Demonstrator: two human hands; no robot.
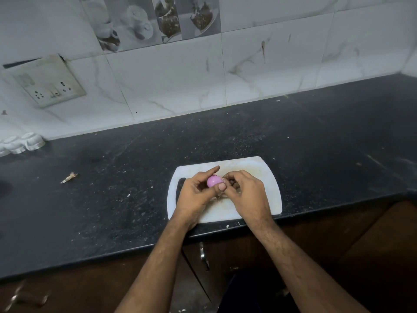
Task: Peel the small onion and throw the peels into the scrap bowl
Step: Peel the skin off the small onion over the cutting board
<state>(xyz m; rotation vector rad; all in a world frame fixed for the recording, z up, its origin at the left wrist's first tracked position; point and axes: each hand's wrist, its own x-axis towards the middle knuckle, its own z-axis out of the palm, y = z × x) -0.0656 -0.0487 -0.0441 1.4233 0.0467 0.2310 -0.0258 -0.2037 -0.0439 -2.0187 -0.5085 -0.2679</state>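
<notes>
A small pink onion, its smooth inner flesh showing, is held above the white cutting board. My left hand grips it between thumb and fingers. My right hand pinches at the onion's right end with its fingertips, where a thin bit of skin seems to be. Some brownish peel lies on the board under my hands, mostly hidden. No scrap bowl is in view.
The board sits near the front edge of a black speckled counter. A dry peel scrap lies on the counter to the left. A white moulded object stands at the back left by the tiled wall. A socket plate is on the wall.
</notes>
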